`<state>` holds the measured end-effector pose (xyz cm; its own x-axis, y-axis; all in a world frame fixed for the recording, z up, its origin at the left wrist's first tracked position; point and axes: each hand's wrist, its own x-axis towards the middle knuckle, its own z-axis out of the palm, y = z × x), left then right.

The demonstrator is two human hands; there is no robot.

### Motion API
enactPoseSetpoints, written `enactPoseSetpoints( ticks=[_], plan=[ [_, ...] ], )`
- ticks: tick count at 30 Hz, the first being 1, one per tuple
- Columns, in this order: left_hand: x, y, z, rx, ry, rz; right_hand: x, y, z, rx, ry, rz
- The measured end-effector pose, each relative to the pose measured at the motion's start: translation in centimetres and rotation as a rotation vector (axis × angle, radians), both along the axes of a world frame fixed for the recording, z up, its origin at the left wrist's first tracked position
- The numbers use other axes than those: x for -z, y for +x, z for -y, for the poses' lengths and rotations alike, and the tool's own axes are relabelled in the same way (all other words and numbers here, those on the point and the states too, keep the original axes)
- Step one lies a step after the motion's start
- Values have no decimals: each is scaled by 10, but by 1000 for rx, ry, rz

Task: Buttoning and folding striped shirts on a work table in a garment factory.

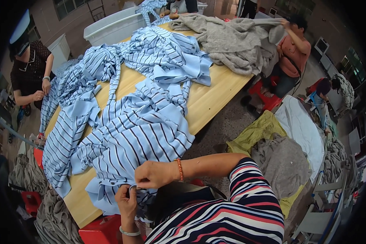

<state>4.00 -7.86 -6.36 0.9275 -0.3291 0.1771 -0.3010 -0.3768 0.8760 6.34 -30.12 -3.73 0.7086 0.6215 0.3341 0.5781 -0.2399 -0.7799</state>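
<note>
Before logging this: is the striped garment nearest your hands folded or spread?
Neither folded nor spread flat: the blue striped garment lies rumpled, stripes bending over creases.

garments [144, 140]: light blue, dark-and-white stripes | table [211, 99]: yellow-tan | fabric pile [232, 42]: grey | sheet [248, 132]: yellow-green

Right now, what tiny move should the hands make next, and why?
Perhaps the left hand should steady the striped blue cloth while the right hand eases slightly away: the hands nearly meet at its edge, and the cloth lies in loose folds.
</note>
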Motion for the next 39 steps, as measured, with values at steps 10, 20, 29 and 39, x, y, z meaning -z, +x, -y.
enactPoseSetpoints(
  ticks=[10, 20, 29, 39],
  plan=[
    [-11, -36, -39, -53, -83, -108, -27, -25, -25, 118, 32, 263],
    [-25, -47, -23, -82, 79, 78, -22, -36, -40, 18, -52, 247],
    [-28, -42, -5, -83, -2, 102, -30, -35, -24, 20, -173, 274],
    [-17, -21, -23, 138, -284, -742, -30, -37, -21, 44, -124, 255]
  ],
)
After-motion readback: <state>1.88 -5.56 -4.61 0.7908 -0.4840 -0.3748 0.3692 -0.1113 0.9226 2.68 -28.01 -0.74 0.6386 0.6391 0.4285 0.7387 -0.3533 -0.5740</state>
